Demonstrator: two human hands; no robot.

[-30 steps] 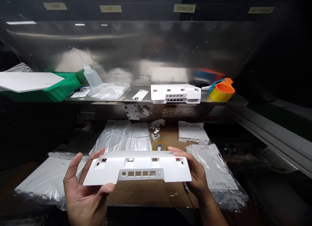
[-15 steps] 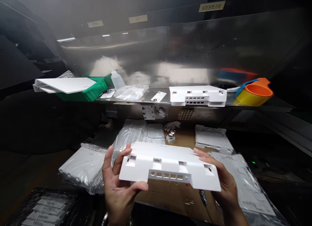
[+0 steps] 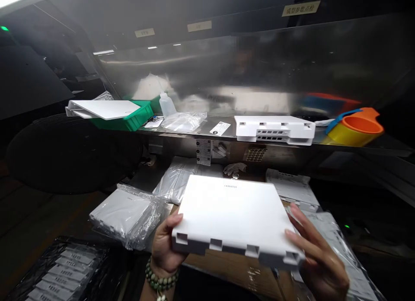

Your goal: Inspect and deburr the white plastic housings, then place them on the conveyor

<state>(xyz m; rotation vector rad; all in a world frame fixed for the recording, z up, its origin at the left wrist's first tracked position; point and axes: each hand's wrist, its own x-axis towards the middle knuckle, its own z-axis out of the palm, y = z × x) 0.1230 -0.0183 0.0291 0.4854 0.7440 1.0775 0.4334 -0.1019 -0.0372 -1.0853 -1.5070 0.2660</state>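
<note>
A white plastic device cover (image 3: 228, 212), with small dark lettering near its far edge and several notches along its near edge, is held over the bench, its broad face tilted up. My left hand (image 3: 167, 242) grips the left edge, thumb at the near left corner, other fingers mostly hidden beneath. On the right side, my right hand (image 3: 319, 251) has fingertips against the near right corner, with one finger raised off the edge; its thumb is hidden. A bead bracelet (image 3: 160, 277) circles my left wrist.
Bagged white covers (image 3: 123, 214) lie to the left, more white parts (image 3: 346, 253) to the right. The metal shelf (image 3: 223, 139) carries a green bin (image 3: 139, 117), a squeeze bottle (image 3: 167, 105), stacked covers (image 3: 274, 128) and tape rolls (image 3: 359, 128). A black-lined container (image 3: 61, 270) stands lower left.
The cover has tipped so its broad lettered face shows instead of the side with port openings. The right hand's fingers have shifted toward the near corner. The view has swung slightly left.
</note>
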